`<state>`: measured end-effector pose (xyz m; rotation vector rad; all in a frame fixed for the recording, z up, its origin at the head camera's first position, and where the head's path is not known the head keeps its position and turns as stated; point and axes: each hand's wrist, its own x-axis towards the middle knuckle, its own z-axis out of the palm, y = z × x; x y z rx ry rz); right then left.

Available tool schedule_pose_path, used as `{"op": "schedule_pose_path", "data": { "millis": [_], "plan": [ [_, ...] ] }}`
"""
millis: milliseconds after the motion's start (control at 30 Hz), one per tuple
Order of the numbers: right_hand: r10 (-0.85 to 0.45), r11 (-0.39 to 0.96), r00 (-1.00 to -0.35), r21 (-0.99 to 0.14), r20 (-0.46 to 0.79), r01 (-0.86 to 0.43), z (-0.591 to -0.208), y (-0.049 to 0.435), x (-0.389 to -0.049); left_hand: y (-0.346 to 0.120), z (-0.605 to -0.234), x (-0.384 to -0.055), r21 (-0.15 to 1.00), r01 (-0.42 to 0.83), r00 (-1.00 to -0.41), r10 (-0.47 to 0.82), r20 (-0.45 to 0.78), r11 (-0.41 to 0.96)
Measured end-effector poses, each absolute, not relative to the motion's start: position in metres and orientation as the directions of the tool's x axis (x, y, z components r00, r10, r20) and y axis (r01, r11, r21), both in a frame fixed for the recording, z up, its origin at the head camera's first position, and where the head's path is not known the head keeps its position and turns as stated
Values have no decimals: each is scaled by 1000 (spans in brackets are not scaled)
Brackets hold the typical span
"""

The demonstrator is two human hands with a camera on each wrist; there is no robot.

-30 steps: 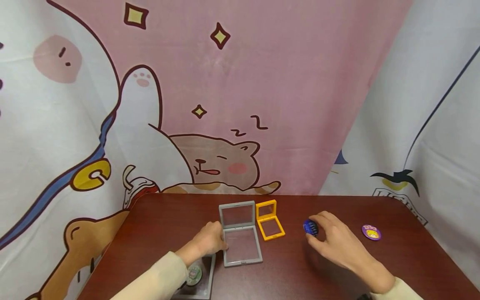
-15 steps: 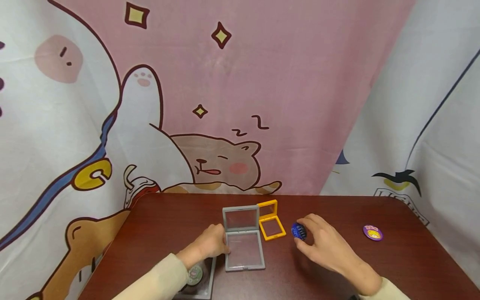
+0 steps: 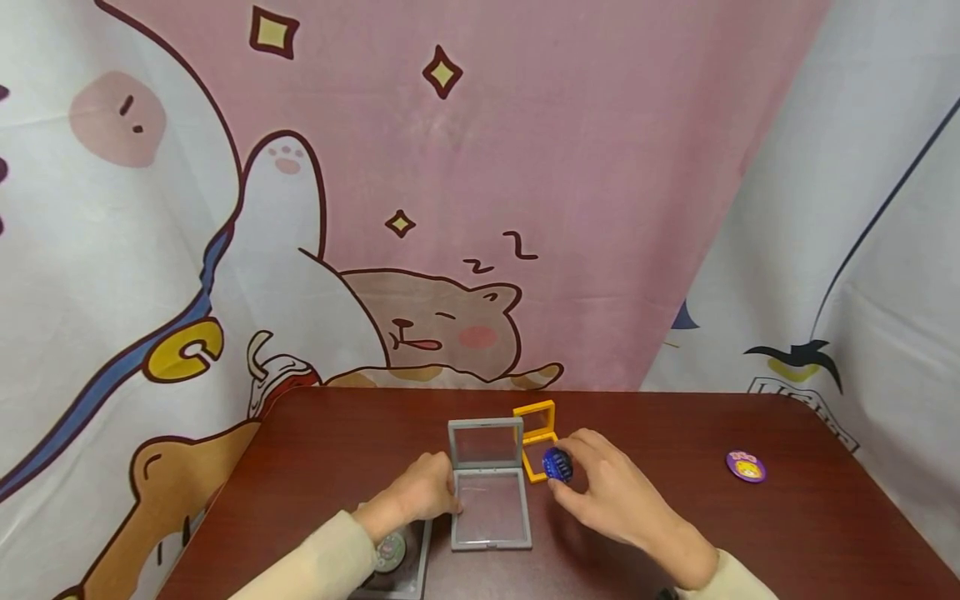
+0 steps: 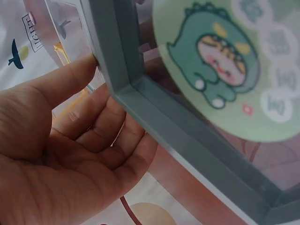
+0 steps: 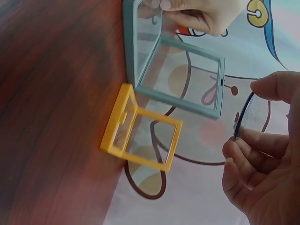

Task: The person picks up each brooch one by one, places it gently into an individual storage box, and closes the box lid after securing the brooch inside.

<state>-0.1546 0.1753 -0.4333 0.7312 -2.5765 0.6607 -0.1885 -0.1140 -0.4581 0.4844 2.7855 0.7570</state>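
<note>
My left hand [image 3: 423, 487] pinches the left edge of an open grey hinged display case [image 3: 527, 510], its thumb over the rim; both panels are see-through. Between thumb and fingertips my right hand [image 3: 618, 500] holds a round blue button badge [image 3: 557, 465], raised above the table. In the head view the badge overlaps a smaller open yellow display case [image 3: 535, 407], just right of the grey one. Seen edge-on in the right wrist view, the badge [image 5: 244, 112] is thin and dark. The left wrist view has a second grey case [image 4: 164, 131] close up, with a green dinosaur badge [image 4: 211, 56] inside.
That second case [image 3: 424, 560] lies at the table's front left, partly under my left forearm. A purple button badge [image 3: 746, 467] rests on the right of the dark wooden table [image 3: 810, 533]. A printed cartoon curtain [image 3: 600, 208] hangs behind the table.
My right hand has carried the blue badge leftward, from open table to over the yellow case. My left hand and the grey case have shifted slightly towards me and to the right.
</note>
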Motion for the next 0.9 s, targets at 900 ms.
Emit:
{"op": "schedule_pose_path", "data": {
  "millis": [900],
  "plan": [
    [-472,701,-755,-326,456,-635,-456,127,-153,-117,-460,-185,531,284,-906,405,-125,798]
  ]
}}
